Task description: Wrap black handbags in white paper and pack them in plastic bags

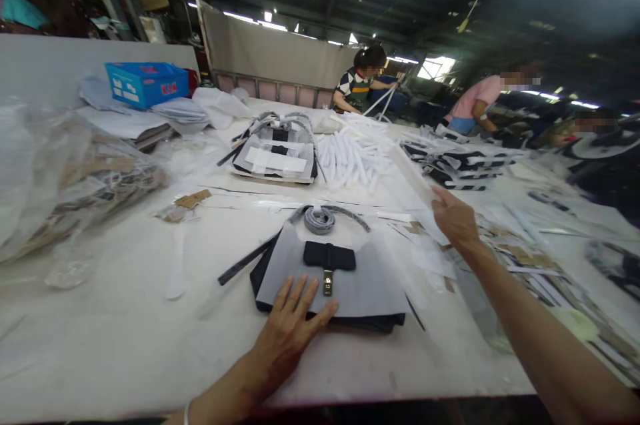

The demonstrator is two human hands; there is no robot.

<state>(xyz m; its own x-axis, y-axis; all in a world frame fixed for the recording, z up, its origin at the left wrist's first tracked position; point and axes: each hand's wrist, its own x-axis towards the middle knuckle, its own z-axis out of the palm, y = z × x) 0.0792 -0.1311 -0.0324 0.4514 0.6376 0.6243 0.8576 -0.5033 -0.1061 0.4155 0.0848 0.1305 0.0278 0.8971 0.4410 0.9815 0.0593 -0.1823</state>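
A dark bag (360, 323) lies flat on the white bench (125, 338), in front of the person, its front mostly covered by a white sheet (375, 281). On the bag sit a black tab (316, 255) and, below it, a small gold-toned clasp (327, 282); a wrapped coil (319, 219) rests at its top edge, and a dark strap (245, 261) sticks out from its upper left. The left hand (295, 315) is spread wide, palm down on the lower part of the bag, fingers on the sheet just left of the clasp, gripping nothing. The right hand (454, 217) is well to the right of the bag, apart from it, with its fingers curled; whether it holds anything, I cannot tell. Beyond the bag, slightly left, lies a second bag (245, 159) with white pieces on top, and straight beyond are many white tubes (345, 159). Left of the bag are a white strip (176, 265) and, farther off, a heap of clear plastic (55, 178); a blue box (147, 86) stands far beyond it to the left. Right of the bag are scattered scraps (530, 257), with a pile of wrapped goods (460, 161) farther back, and a co-worker in a patterned top (357, 86) is beyond the bag, past the tubes
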